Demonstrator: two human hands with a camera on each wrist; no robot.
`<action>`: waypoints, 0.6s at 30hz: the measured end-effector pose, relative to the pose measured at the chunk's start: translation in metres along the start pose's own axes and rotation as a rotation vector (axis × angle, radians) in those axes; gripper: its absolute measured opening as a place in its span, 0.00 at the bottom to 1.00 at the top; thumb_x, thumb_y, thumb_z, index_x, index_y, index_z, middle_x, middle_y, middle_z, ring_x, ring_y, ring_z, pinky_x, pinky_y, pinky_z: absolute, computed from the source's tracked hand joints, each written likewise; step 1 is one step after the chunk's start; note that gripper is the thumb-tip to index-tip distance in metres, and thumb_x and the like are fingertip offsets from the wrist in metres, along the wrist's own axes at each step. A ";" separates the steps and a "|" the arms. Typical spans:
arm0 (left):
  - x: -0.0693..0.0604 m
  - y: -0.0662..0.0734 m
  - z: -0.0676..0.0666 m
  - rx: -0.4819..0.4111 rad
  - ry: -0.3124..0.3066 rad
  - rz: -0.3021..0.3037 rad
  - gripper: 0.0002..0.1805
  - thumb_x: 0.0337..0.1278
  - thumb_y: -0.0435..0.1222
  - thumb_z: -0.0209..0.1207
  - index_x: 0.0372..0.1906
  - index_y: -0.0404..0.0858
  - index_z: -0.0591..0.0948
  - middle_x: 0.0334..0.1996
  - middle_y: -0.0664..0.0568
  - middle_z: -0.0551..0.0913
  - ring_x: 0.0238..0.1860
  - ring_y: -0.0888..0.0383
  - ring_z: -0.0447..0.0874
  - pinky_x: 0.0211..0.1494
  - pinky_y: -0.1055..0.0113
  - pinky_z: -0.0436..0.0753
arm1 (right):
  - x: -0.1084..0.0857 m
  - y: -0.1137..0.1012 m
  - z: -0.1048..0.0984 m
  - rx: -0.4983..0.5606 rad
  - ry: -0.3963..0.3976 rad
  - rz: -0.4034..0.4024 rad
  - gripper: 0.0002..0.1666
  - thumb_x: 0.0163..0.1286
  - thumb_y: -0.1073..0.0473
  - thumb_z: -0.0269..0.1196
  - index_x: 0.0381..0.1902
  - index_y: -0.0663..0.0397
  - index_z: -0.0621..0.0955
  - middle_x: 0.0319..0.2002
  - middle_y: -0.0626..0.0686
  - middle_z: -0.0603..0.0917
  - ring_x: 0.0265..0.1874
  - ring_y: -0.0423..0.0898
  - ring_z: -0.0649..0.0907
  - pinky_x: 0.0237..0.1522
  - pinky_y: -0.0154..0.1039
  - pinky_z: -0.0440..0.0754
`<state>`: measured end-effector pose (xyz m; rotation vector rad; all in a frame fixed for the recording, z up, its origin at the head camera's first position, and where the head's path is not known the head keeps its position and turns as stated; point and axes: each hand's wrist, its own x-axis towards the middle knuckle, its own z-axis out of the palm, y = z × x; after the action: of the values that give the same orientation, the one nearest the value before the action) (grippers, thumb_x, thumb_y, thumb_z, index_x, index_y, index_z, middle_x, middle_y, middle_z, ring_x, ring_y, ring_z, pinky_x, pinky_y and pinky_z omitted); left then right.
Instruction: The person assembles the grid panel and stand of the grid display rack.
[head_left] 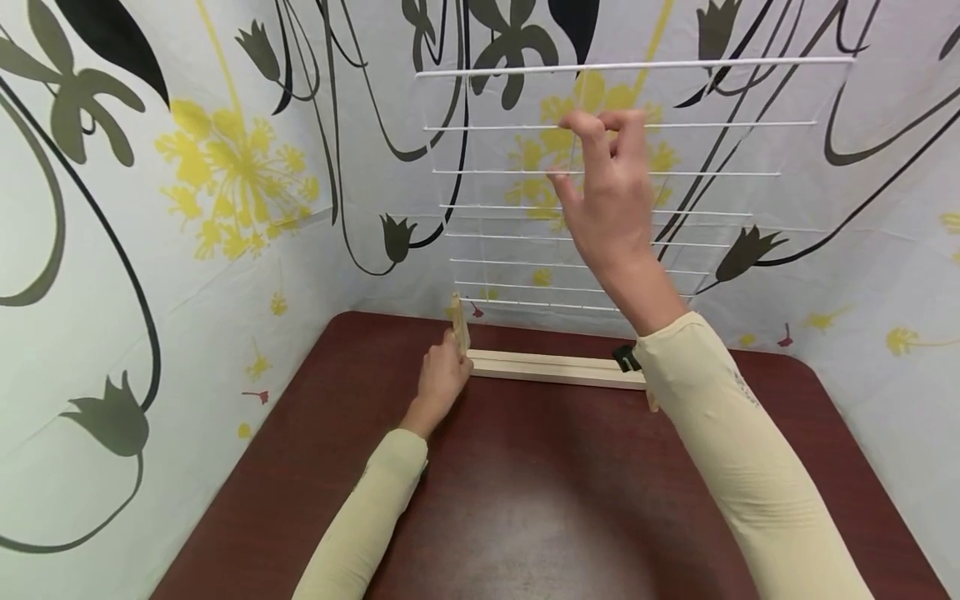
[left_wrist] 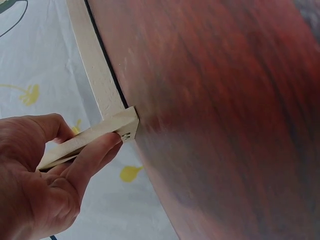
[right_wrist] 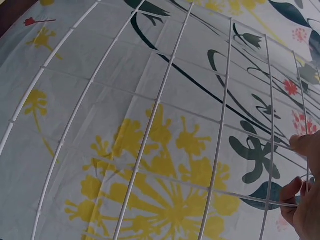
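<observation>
My left hand [head_left: 442, 375] grips an upright wooden end piece [head_left: 459, 323] of a pale wooden frame [head_left: 555, 368] on the table. In the left wrist view, the thumb and fingers of the left hand [left_wrist: 45, 175] hold that end piece [left_wrist: 112, 122] from both sides, with screw heads near its tip. Higher up, my right hand [head_left: 618, 200] holds a white wire grid [head_left: 487, 72] by its thin wires. The grid leans upright above the frame. In the right wrist view, the right hand [right_wrist: 307, 200] has its fingertips at the grid's edge wires.
The dark red-brown table [head_left: 525, 500] reaches back to the wall [head_left: 360, 250], which has a floral print of yellow and grey-green plants. A small black object [head_left: 626, 358] shows beside the right sleeve, near the frame's right end.
</observation>
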<state>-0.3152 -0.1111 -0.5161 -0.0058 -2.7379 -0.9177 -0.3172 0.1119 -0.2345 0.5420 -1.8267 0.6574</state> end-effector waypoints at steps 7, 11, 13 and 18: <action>-0.002 -0.001 -0.003 -0.007 -0.006 0.006 0.23 0.63 0.32 0.65 0.60 0.30 0.75 0.41 0.33 0.89 0.39 0.39 0.92 0.40 0.48 0.89 | 0.005 0.009 0.006 -0.003 -0.055 -0.015 0.30 0.69 0.62 0.73 0.64 0.45 0.73 0.54 0.65 0.73 0.48 0.62 0.78 0.50 0.52 0.81; 0.000 -0.003 -0.003 -0.013 -0.006 0.010 0.21 0.64 0.32 0.65 0.59 0.31 0.75 0.41 0.34 0.89 0.38 0.41 0.91 0.39 0.49 0.89 | 0.008 0.017 0.007 0.002 -0.100 0.042 0.30 0.69 0.61 0.73 0.65 0.44 0.73 0.55 0.63 0.72 0.50 0.60 0.79 0.53 0.51 0.82; 0.000 -0.003 -0.002 -0.016 -0.006 0.015 0.21 0.64 0.32 0.65 0.58 0.31 0.75 0.41 0.34 0.89 0.37 0.42 0.91 0.38 0.50 0.89 | 0.006 0.022 0.008 0.007 -0.105 0.070 0.30 0.69 0.61 0.73 0.64 0.44 0.73 0.56 0.62 0.71 0.51 0.60 0.80 0.54 0.50 0.82; -0.002 -0.001 -0.001 -0.024 -0.007 0.011 0.21 0.64 0.32 0.65 0.58 0.32 0.75 0.40 0.35 0.89 0.37 0.42 0.91 0.38 0.50 0.88 | -0.001 0.031 0.010 -0.004 -0.111 0.083 0.31 0.67 0.61 0.75 0.63 0.44 0.74 0.55 0.63 0.72 0.53 0.60 0.79 0.55 0.52 0.83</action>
<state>-0.3134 -0.1130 -0.5162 -0.0280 -2.7300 -0.9496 -0.3438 0.1289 -0.2437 0.5116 -1.9630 0.6909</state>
